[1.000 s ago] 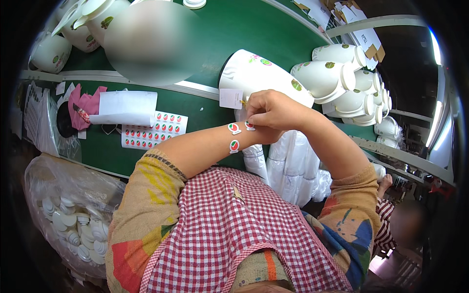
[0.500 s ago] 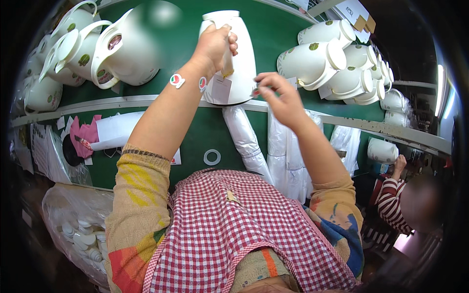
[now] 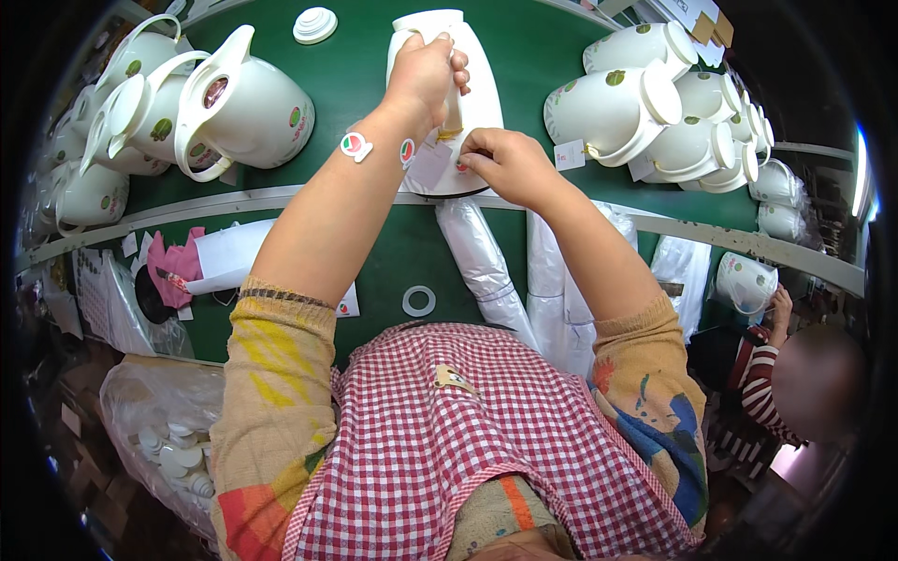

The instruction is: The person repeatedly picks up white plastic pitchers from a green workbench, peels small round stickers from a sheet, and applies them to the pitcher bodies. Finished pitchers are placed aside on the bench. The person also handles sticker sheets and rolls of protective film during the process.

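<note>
We count two hands, the left hand (image 3: 430,75) and the right hand (image 3: 505,164), at one jug (image 3: 482,93), with two stickers (image 3: 355,147) on one forearm (image 3: 341,210) and a third sticker (image 3: 461,169) at the fingers. Left of it we make out at least five other jugs (image 3: 290,122), right of it at least six (image 3: 580,112). We also see one loose lid (image 3: 315,25), one flat ring (image 3: 406,301) and one bag (image 3: 131,393) of lids (image 3: 182,458), uncountable.

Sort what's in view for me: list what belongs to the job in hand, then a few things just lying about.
In the job:
- white jug, gripped by the left hand
- small sticker, at the right hand
- two stickers on the left forearm

Apparently just lying about:
- white lid
- flat ring
- pink cloth
</note>
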### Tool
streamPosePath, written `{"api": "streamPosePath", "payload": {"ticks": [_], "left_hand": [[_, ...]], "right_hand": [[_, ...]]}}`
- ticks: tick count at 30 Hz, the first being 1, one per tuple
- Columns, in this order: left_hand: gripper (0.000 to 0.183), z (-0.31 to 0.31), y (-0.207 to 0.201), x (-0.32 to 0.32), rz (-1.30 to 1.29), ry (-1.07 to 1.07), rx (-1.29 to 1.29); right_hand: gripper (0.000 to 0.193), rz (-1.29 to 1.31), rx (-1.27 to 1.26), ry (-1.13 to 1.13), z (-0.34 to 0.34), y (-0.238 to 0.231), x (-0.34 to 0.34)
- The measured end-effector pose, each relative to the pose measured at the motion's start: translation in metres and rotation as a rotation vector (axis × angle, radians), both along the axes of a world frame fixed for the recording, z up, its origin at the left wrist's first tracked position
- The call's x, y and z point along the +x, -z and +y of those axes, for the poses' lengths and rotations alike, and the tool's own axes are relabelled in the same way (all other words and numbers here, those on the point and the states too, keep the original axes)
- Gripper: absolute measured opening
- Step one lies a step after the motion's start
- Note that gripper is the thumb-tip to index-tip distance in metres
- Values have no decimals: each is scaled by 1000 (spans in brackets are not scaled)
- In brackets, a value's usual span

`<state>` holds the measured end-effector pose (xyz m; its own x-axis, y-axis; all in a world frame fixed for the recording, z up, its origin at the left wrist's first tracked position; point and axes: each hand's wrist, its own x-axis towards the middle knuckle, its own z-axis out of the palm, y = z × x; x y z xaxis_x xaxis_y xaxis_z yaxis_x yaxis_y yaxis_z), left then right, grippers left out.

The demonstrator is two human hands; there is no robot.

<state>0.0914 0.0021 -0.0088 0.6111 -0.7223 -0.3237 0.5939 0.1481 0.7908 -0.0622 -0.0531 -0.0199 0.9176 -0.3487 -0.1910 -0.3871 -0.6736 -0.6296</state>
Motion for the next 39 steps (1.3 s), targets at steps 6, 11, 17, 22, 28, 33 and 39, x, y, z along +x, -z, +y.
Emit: {"api": "streamPosePath", "payload": {"ticks": [6,11,17,22,28,33,39], "left_hand": [[11,-4,-1,-3,0,23,17],[8,-5,-2,-1,22,22,16],[11,-3,3,1,10,-12,11],[12,-3,4,3,29,-10,21],[19,-10,-10,21,-122,344,177],[19,-81,5,-13,-459,444,-124],[32,-187,90,-19,-766,275,-209]], "right_hand": [[15,-47,-131,-27,-1,5,8],[13,-126,-284,17,11,10,7],[35,-266,-320,242,20,24,1],[102,-306,-259,421,13,59,-4],[98,-319,59,426,9,80,-74],[49,-348,587,538,10,84,-124],[37,-368,553,481,11,81,-146]]}}
